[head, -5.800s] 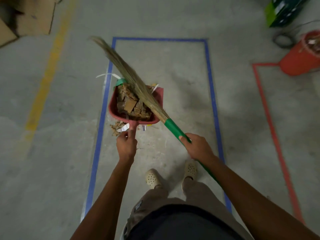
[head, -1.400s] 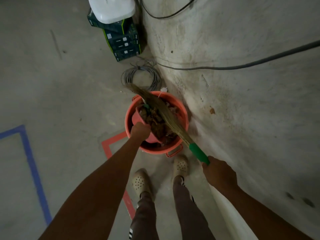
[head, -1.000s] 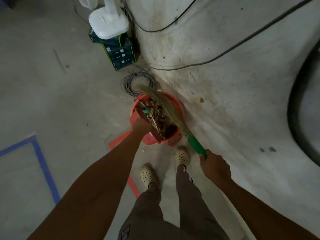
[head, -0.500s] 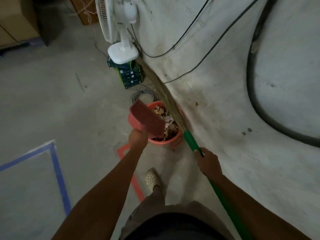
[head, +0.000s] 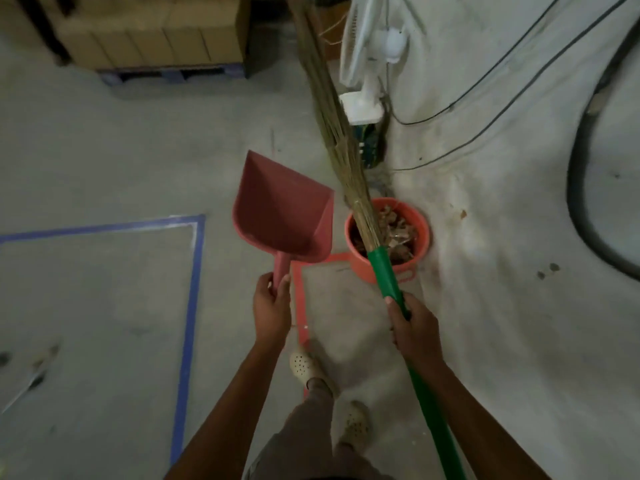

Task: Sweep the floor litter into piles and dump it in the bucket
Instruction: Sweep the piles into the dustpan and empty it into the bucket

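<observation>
Both arms reach forward from the bottom edge of the frame. The left hand [head: 272, 306] is centre frame, its fingers curled round the stem of the red dustpan [head: 282, 216], which it holds off the floor [head: 104, 150] with the scoop tilted up and away, showing bare red plastic. The right hand [head: 414, 329], lower right of centre, has its fingers wrapped round the green handle of the broom [head: 346, 161]; the bristles rise to the top edge, crossing in front of the orange bucket [head: 425, 233]. The bucket, heaped with brown litter [head: 398, 230], stands right of centre against the wall [head: 502, 306], at the corner of a red tape outline [head: 297, 306]. A white fan [head: 367, 64] is close behind it. Open concrete lies to the left, with blue tape [head: 194, 271] marked on it and cardboard boxes [head: 156, 39] at upper left.
</observation>
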{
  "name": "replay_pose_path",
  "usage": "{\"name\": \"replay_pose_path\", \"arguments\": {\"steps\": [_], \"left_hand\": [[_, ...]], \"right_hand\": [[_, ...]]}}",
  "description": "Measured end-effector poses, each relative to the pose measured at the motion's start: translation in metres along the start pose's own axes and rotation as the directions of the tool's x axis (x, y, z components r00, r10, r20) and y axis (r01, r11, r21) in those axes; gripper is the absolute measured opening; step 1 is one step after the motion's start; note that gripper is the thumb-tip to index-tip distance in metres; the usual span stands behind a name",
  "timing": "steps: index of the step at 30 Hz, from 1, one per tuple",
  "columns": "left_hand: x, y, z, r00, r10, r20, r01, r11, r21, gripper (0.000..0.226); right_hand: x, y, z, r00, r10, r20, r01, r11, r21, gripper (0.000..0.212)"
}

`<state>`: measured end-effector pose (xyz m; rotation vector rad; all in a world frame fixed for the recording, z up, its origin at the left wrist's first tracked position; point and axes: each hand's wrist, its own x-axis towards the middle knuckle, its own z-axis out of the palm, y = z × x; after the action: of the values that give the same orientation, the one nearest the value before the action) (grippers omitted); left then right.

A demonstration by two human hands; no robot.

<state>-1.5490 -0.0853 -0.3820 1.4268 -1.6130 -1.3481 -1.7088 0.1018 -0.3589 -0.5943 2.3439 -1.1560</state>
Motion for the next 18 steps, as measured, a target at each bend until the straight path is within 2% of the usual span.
{"name": "replay_pose_path", "arguments": {"steps": [4, 9, 14, 18], "left_hand": [[-0.03, -0.017, -0.082, 0.987, -0.06, -0.149, 0.039, 0.989, -0.141, 0.01], [-0.069, -0.056, -0.197, 0.934, -0.183, -0.307, 0.092, 0.953, -0.288, 0.014], [-0.112, -0.108, -0.33, 0.825, -0.255, -0.505, 0.073, 0.933, -0.353, 0.024], [-0.16, -0.159, -0.454, 0.759, -0.292, -0.583, 0.075, 0.928, -0.366, 0.024]], "right_hand": [[-0.042, -0.032, 0.045, 0.984, -0.113, 0.139, 0.108, 0.993, 0.04, 0.014], [-0.1, -0.074, 0.118, 0.911, -0.249, 0.329, 0.248, 0.968, 0.047, 0.026], [-0.177, -0.117, 0.211, 0.827, -0.314, 0.466, 0.343, 0.939, 0.023, 0.016], [-0.26, -0.155, 0.299, 0.744, -0.331, 0.581, 0.378, 0.925, 0.043, 0.014]]}}
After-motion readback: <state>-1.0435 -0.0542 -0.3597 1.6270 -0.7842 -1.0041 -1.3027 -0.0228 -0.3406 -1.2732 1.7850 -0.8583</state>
